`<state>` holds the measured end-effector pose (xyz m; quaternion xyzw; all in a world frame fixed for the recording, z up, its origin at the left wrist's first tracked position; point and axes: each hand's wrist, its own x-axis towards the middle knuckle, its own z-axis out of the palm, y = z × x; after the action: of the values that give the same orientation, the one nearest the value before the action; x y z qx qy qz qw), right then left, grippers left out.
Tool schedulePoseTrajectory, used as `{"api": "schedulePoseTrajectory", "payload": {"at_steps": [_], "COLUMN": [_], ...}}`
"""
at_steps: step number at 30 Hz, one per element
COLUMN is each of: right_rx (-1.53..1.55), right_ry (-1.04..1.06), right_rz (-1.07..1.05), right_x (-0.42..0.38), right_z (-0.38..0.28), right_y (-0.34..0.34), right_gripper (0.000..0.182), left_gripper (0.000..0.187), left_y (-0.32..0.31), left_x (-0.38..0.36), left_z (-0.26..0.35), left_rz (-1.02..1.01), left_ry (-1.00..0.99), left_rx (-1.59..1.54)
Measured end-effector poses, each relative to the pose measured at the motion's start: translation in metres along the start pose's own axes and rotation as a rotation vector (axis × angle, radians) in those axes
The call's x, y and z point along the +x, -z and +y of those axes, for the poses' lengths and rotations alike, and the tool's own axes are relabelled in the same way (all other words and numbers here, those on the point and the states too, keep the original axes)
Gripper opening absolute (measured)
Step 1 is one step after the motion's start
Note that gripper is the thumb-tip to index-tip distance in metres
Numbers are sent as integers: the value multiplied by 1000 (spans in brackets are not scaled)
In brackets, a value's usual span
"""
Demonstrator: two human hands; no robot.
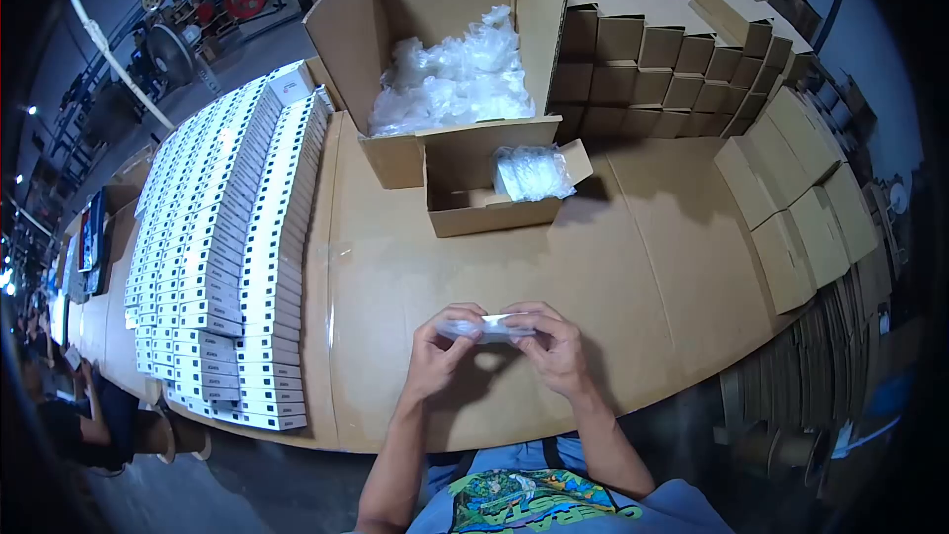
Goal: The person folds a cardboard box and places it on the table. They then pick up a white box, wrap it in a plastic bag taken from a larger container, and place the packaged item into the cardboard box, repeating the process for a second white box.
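Plastic bag [491, 328] pinched btwn left hand [438, 348], right hand [556, 348].

Your hands [491, 346] have open desk [652, 267] ahead and to the right. Forward passage ends at the small open carton [474, 203], with the large carton [435, 49] directly behind it. Rows of white boxes [227, 247] block the left side. Folded brown boxes [801, 218] line the right edge, and stacked ones [662, 69] close the far right.
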<state>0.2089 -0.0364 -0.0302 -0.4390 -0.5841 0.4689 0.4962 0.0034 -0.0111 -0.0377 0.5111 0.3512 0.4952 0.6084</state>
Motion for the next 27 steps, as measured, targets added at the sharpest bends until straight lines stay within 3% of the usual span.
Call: {"api": "schedulePoseTrajectory", "payload": {"at_steps": [1,4,7,8,11,12,15,16,19,22,27], "right_rx": [-84,91,125,113,448,447,-93,-153,-167,-199,-276], "right_ry": [31,-58,-119,-132,39,117,202,160,86,71,66], "right_rz": [-2,34,62,75,279,233,-81,-102,-96,-94,-93], "right_x": [0,1,4,6,8,7,9,10,13,15,14], "right_z": [0,-5,-12,-14,-6,-7,-26,-32,-29,-28,-35], "right_y": [2,2,3,3,-3,-1,9,8,13,14,18], "right_gripper": [17,10,6,8,18,8,17,32,36,38,36], "left_gripper": [11,9,12,13,16,17,17,16,19,26,30], "left_y": [1,-5,-5,-7,-13,-12,-18,-20,-19,-17,-19], "left_x": [0,-4,-8,-8,-5,-4,-4,-3,-5,-7,-4], "left_z": [-1,0,-6,-7,-6,-8,-4,-2,-5,-9,-5], "left_rz": [-26,53,190,225,309,321,315,303,306,318,291], "left_ry": [-59,12,244,228,187,181,172,171,192,228,163], "left_rx": [9,26,-92,-123,-199,-213,-290,-321,-191,-315,-268]}}
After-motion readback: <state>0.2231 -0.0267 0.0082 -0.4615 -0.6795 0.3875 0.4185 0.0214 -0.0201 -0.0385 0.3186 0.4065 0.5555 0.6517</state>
